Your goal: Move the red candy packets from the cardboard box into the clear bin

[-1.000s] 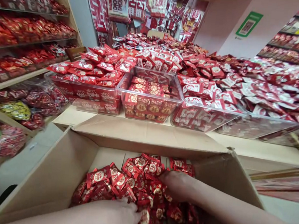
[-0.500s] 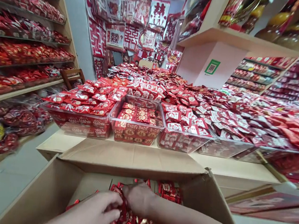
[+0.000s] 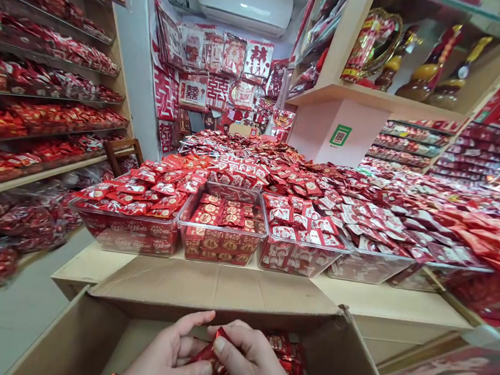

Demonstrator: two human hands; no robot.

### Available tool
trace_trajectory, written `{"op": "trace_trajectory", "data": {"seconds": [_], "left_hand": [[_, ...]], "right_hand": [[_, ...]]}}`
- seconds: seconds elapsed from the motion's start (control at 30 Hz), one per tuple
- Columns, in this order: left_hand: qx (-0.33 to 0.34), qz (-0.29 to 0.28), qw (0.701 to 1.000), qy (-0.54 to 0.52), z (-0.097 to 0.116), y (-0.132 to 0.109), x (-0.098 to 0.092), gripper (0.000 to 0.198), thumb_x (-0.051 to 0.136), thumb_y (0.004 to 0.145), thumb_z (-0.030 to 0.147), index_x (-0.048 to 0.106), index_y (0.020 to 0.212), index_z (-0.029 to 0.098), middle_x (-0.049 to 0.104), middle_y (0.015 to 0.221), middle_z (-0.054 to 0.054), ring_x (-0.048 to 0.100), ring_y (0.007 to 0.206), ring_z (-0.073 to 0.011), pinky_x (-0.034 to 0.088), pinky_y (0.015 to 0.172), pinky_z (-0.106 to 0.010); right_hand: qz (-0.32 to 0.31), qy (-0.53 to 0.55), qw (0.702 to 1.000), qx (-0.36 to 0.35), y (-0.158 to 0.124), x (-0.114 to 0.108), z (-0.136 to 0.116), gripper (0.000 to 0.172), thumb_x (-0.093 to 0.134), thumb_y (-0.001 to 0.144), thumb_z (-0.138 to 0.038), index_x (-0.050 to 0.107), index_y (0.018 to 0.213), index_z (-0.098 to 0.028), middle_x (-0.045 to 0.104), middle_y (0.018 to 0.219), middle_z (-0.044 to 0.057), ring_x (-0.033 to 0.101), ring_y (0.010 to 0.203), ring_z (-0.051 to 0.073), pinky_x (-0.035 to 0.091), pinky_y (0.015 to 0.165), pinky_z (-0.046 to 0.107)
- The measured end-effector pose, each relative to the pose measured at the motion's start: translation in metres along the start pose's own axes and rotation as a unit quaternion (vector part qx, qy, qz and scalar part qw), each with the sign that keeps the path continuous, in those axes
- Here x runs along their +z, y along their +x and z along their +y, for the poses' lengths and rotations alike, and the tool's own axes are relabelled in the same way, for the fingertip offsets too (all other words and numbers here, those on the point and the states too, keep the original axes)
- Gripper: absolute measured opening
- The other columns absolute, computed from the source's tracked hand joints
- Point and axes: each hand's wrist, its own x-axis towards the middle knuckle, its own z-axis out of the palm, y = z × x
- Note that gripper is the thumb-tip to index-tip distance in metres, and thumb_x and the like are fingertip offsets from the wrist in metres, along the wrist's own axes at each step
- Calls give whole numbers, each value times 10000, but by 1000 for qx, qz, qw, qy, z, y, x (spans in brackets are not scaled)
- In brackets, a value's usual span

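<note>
Both my hands are over an open cardboard box [image 3: 88,337] at the bottom of the view. My left hand [image 3: 169,358] and my right hand [image 3: 252,365] are closed together on a bunch of small red candy packets [image 3: 212,365], fingers wrapped round them. More red packets [image 3: 282,348] lie inside the box to the right of my hands. Straight ahead on the wooden counter, a clear plastic bin [image 3: 222,232] is partly filled with neat rows of the same red packets.
Clear bins heaped with red packets stand to the left [image 3: 128,223] and right [image 3: 297,250] of the middle bin, and more cover the counter [image 3: 397,305]. Shelves of red goods [image 3: 41,117] line the left wall. A shelf of ornaments [image 3: 397,54] is above right.
My hands have come up out of the heap in the box and drawn together, holding a bunch of packets. The view has tilted upward, showing more of the shop.
</note>
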Motion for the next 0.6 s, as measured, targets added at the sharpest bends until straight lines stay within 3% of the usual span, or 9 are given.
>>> {"op": "trace_trajectory", "data": {"seconds": [0.13,0.23,0.33,0.5,0.6], "left_hand": [[-9,52,995,80,13,2,-5,467,774,546,271,573,951,157,665,532,38,584,512,-108,410,533,-214],[7,75,992,104,21,2,-7,431,762,552,302,600,922,152,671,570,27,574,532,-118,415,544,-227],[13,90,991,101,25,1,-8,476,722,594,359,585,1005,162,665,587,26,573,548,-139,413,533,-239],[49,100,983,148,29,-2,-6,490,647,696,352,529,1144,195,454,418,116,455,450,-81,363,495,-195],[-8,127,989,75,34,-7,0,549,689,636,398,514,1125,221,605,588,61,588,550,-129,444,535,-231]], "right_hand": [[39,77,992,90,1,-7,-4,476,605,624,-569,626,678,-96,460,553,-8,394,461,66,350,465,217],[59,151,982,101,3,-7,-10,459,664,571,-542,640,646,-89,476,516,-10,399,472,62,353,490,213],[71,219,966,117,4,-4,-14,398,684,591,-479,673,728,-106,538,570,9,454,526,76,374,519,210],[60,259,957,117,1,-4,-16,317,655,667,-404,683,831,-134,587,625,29,504,588,99,400,527,209],[84,196,974,79,1,-5,-17,300,628,688,-423,691,812,-156,601,662,37,509,572,106,411,511,222]]}}
